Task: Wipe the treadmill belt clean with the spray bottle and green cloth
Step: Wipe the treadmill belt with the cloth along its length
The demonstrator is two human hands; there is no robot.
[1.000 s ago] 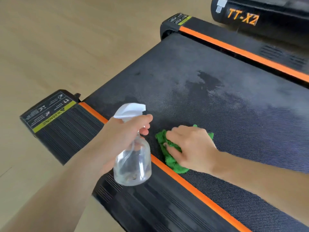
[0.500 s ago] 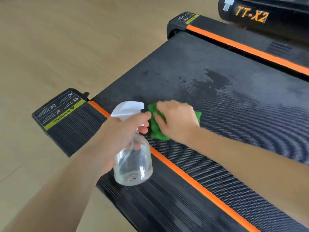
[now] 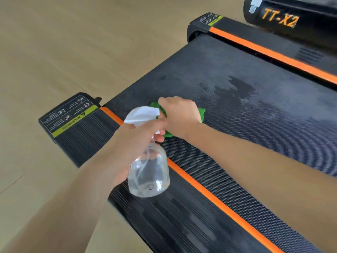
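The right hand (image 3: 179,114) is pressing the crumpled green cloth (image 3: 200,114) onto the black textured treadmill belt (image 3: 255,125), fingers curled over it; the left hand (image 3: 135,143) is gripping the clear plastic spray bottle (image 3: 148,172). Advice: wipe with firm, overlapping strokes towards the wet patch (image 3: 240,86) beyond the right hand.

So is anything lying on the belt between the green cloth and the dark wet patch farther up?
Nothing visible does. The right hand presses the green cloth on the treadmill belt, and only bare belt lies between it and the wet patch.

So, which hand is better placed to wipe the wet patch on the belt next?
The right hand. It already presses the green cloth on the belt, near the wet patch. The left hand grips the spray bottle.
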